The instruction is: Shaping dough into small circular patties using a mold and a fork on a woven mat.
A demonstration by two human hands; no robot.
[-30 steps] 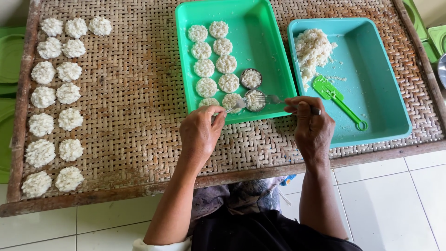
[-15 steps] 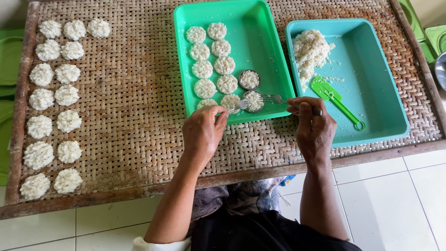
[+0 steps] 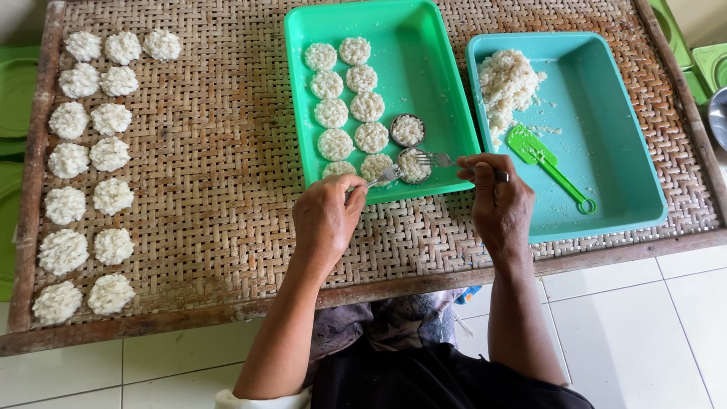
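Observation:
My left hand (image 3: 327, 220) grips a metal utensil (image 3: 382, 179) whose tip touches a rice-filled round mould (image 3: 413, 165) at the front of the green tray (image 3: 435, 83). My right hand (image 3: 496, 201) grips a metal fork (image 3: 435, 159) with its tines over the same mould. A second round mould (image 3: 407, 130) full of rice sits just behind it. Several flat white rice cakes (image 3: 342, 98) lie in two columns in the green tray.
A teal tray (image 3: 621, 144) to the right holds a heap of cooked rice (image 3: 503, 83) and a green plastic scoop (image 3: 547, 163). Several rice cakes (image 3: 87, 163) line the left side of the woven bamboo mat (image 3: 204, 151). Green containers (image 3: 14, 98) stand left; white floor tiles lie below.
Both hands stayed at the tray's front edge. The fork and the other utensil have closed in on the front mould from either side.

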